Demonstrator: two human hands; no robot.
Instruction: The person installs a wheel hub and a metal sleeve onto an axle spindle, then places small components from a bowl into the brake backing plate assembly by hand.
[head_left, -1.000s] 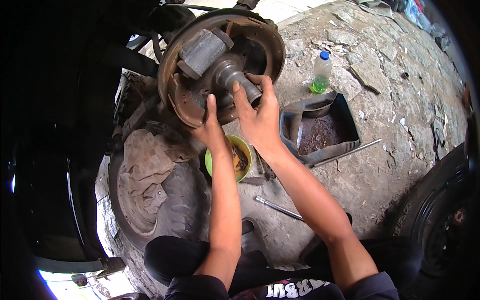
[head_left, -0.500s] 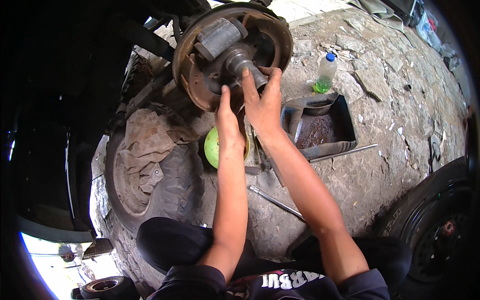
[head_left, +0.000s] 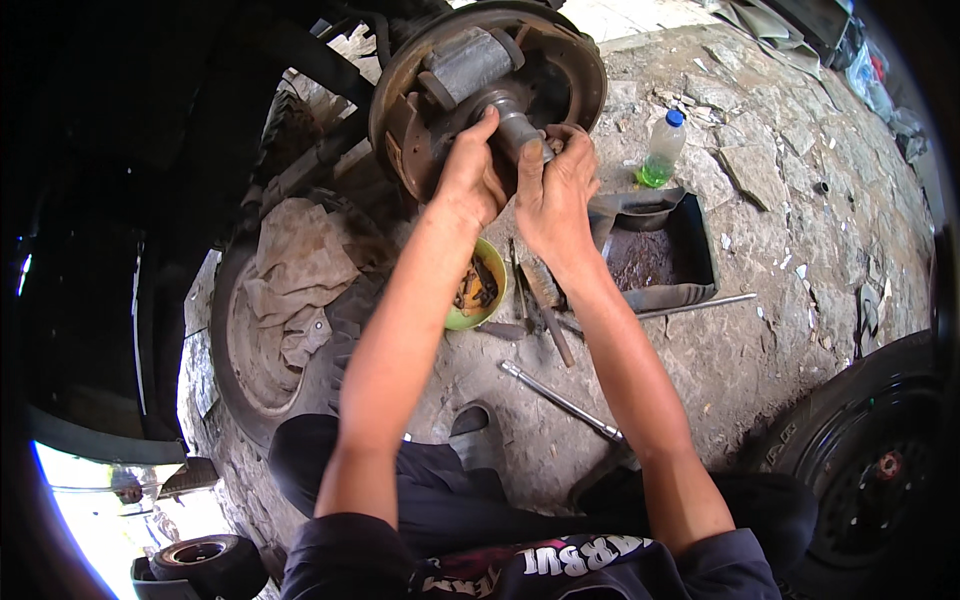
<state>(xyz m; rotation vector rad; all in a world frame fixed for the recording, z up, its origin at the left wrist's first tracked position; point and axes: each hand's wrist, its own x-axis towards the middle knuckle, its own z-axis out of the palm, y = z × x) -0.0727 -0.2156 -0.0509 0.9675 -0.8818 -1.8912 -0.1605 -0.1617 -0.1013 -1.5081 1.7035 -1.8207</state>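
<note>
Rusty round steel brake drum assembly (head_left: 440,90) stands upright at the vehicle's hub, its grey metal spindle (head_left: 512,125) projecting centrally. Left hand (head_left: 468,180) and right hand (head_left: 555,195) flank the spindle, fingers (head_left: 485,125) curled against it from both sides. Green plastic bowl (head_left: 478,292) of parts sits below on stone floor (head_left: 760,340).

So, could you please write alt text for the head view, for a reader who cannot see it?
Seen from above, a person's left hand and right hand grip the central spindle of a rusty brake hub. Below lie a green bowl of small parts, a black tray, a plastic bottle and a wheel draped with a rag.
</note>
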